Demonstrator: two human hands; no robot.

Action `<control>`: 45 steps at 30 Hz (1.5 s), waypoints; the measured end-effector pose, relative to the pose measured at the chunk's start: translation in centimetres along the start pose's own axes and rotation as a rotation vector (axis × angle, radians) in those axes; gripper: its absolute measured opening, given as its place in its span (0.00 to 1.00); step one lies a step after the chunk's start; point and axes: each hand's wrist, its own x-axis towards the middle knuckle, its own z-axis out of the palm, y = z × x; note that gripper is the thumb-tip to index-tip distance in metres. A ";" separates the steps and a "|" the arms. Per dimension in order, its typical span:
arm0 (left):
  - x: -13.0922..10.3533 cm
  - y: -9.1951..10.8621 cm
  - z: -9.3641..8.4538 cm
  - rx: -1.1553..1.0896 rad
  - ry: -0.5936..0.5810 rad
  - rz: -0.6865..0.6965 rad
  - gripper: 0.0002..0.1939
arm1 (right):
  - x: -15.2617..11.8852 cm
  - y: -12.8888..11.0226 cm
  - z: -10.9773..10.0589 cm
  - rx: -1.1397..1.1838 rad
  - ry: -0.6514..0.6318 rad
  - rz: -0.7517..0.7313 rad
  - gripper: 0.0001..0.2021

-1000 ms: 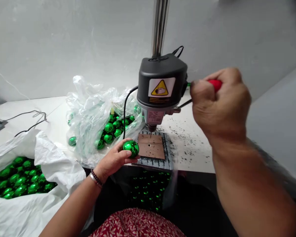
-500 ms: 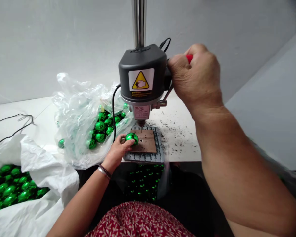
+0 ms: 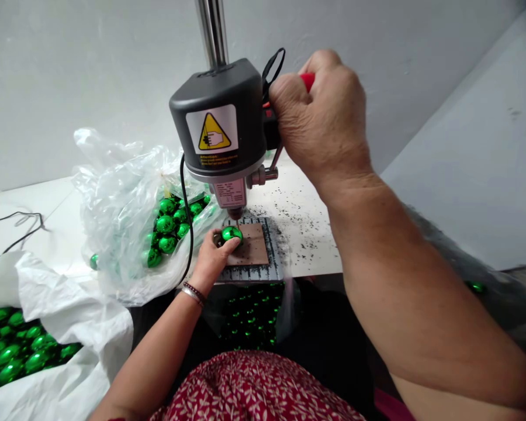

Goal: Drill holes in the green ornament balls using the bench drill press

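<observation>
A shiny green ball [image 3: 232,235] is pinched between the thumb and fingers of my left hand [image 3: 216,252], over the brown board [image 3: 256,248] on the slotted metal base [image 3: 274,257]. The bit of a dark grey drill press [image 3: 221,99] points down just at the ball's upper edge; whether it touches cannot be told. My right hand [image 3: 322,114] is wrapped round the red-knobbed lever [image 3: 307,80] at the right side of the press head.
On the left of the white table [image 3: 307,234], a clear plastic bag [image 3: 118,199] holds several green balls. A white sack [image 3: 65,292] with more balls stands at lower left. Dark shavings lie right of the base. A black cable [image 3: 188,234] hangs by the press.
The view has shifted, so the press appears further left and tilted. My left hand has brought the green ball under the bit. My right hand still grips the lever.
</observation>
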 end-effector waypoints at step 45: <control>-0.9 0.6 1.3 0.470 -0.054 0.199 0.22 | -8.9 6.2 0.6 0.026 0.300 -0.350 0.07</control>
